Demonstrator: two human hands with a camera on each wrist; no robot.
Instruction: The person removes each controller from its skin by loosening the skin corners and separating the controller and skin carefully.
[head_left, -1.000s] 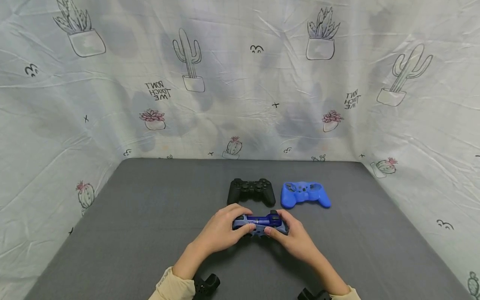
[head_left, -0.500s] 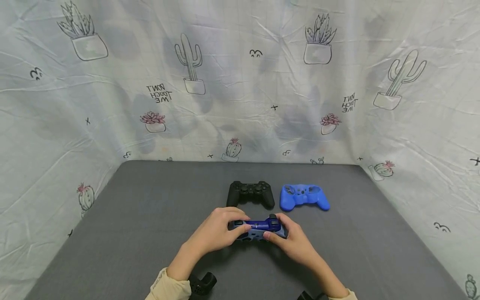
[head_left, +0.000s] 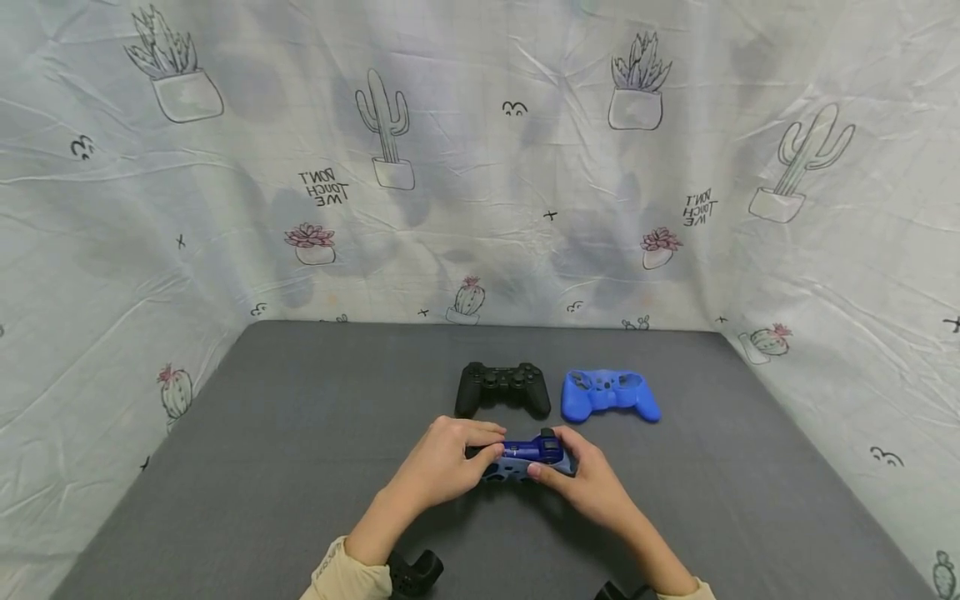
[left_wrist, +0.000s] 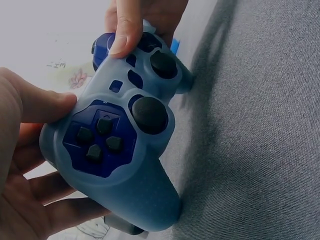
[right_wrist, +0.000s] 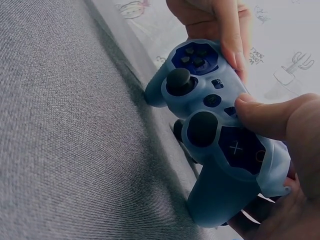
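Both hands grasp one blue controller (head_left: 522,457) wrapped in a pale translucent blue sleeve, held just above the grey bench (head_left: 262,467), near its front edge, slightly right of middle. Left hand (head_left: 442,462) curls round the controller's left grip, thumb pressing the sleeve edge above the d-pad (left_wrist: 97,140), fingers wrapped behind. Right hand (head_left: 588,479) curls round the right grip, thumb tip on the sleeve beside the face buttons (right_wrist: 242,147), fingers behind. In the left wrist view the right hand's thumb (left_wrist: 125,27) pinches the top of the sleeve near the far thumbstick (left_wrist: 164,65); the near thumbstick (left_wrist: 149,114) pokes through its hole. The sleeve covers both grips, d-pad and buttons showing through cut-outs. Cream cuffs (head_left: 341,575) at both wrists, black wrist-camera mounts (head_left: 412,575) under them. Just behind the held controller, a black controller (head_left: 502,387) lies flat on the bench, not touched. Right of the black one, just beside it and apart, lies an empty bright blue silicone cover (head_left: 610,393), holes facing up. Behind the bench, and at both sides, hangs a white cactus-print cloth (head_left: 480,167).
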